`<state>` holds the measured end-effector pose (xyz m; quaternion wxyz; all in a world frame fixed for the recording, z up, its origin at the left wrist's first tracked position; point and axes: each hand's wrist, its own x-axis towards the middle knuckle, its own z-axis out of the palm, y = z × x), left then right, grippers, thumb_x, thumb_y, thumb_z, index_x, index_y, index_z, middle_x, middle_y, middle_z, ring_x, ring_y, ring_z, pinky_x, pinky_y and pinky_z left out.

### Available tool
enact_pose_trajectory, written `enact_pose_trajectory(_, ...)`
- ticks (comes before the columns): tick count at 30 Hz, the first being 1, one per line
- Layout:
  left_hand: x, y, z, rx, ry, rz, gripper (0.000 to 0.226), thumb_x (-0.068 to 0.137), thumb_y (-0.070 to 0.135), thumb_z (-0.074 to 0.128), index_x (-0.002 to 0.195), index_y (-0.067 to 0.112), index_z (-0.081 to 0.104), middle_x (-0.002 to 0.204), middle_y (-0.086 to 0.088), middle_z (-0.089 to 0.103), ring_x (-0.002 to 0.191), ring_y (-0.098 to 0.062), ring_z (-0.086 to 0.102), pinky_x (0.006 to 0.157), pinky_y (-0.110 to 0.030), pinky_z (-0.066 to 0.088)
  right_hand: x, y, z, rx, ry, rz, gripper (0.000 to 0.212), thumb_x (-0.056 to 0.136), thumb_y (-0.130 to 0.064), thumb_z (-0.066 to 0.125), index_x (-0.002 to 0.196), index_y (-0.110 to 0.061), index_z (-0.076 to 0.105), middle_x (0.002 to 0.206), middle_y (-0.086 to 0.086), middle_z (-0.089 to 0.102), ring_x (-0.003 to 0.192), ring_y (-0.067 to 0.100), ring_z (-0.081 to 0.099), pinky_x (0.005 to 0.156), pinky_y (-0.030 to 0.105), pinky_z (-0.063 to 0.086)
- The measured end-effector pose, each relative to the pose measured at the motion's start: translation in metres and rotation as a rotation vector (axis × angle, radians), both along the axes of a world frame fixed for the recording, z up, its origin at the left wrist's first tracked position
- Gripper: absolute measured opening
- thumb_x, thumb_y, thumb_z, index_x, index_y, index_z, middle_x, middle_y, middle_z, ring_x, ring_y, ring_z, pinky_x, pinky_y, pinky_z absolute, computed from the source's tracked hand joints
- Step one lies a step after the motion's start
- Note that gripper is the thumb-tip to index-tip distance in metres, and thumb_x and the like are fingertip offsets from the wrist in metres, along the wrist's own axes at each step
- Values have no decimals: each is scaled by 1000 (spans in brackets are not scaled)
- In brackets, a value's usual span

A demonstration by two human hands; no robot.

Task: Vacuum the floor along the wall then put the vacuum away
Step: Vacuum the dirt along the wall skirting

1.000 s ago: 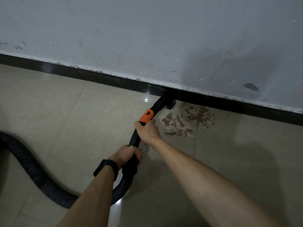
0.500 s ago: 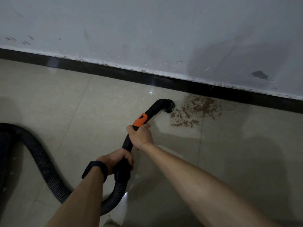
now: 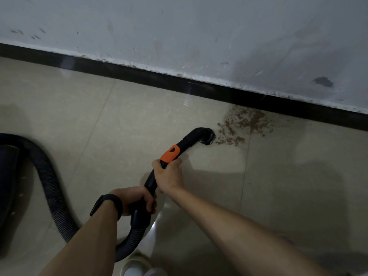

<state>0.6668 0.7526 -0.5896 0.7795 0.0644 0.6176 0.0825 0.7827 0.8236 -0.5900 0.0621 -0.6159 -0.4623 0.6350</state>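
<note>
The nozzle (image 3: 207,136) sits short of the baseboard (image 3: 139,73), the dirt patch (image 3: 246,125) just to its right. Nearer than the nozzle, right hand (image 3: 169,174) then left hand (image 3: 135,200) hold the wand (image 3: 187,140); the hose (image 3: 49,186) loops left.

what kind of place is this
Probably an indoor room in a home or workplace: beige floor tiles, a black baseboard under a scuffed white wall, and a vacuum nozzle beside brown dirt.

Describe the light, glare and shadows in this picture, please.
Head view: dim overall; small glare spots on the floor near the baseboard and beside the hose; soft shadows darken the wall above the dirt patch and the floor right of the right hand.
</note>
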Motion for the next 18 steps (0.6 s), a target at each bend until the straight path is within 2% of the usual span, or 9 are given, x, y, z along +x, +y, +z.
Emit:
enact_pose_trajectory(3,0,-5,-3,-20,-23,-39,30,50,-12,55,58,12,38,64,-9,49,63,-24,56,70,-32,49,6,-11,-4,-3,-3,-38,45,100,-39,54,126,-8,33,79,-3,60,62,12,59,50,24,52)
enact_pose_trajectory(6,4,-7,-6,-33,-41,-94,29,51,-12,55,57,12,39,66,-10,51,66,-24,58,72,-32,49,13,-18,-7,19,-31,-68,48,101,-37,55,129,-5,33,77,-6,57,59,6,53,38,10,34)
enact_pose_trajectory(10,12,-2,-6,-26,-39,-98,28,50,-11,55,58,11,40,64,-9,51,64,-24,59,68,-31,49,18,-13,-9,28,-47,-62,50,100,-40,55,129,-5,34,78,-5,59,63,13,59,52,22,49)
enact_pose_trajectory(13,13,6,-6,3,-22,-73,30,50,-10,56,59,12,38,63,-9,50,64,-24,57,69,-32,48,16,0,-6,44,-61,-32,48,99,-39,56,124,-6,32,77,-5,57,62,14,56,49,27,45)
enact_pose_trajectory(17,16,20,-8,35,13,-40,31,47,-8,58,59,12,38,63,-8,49,61,-24,58,66,-32,47,13,19,-6,56,-72,-25,49,95,-42,57,119,-7,32,101,11,68,85,30,67,68,38,55)
enact_pose_trajectory(18,17,23,-8,41,19,-34,30,47,-8,57,59,12,39,62,-8,49,61,-24,58,65,-31,48,13,22,-5,50,-72,-27,52,95,-43,58,121,-6,33,105,12,68,87,31,67,68,38,55)
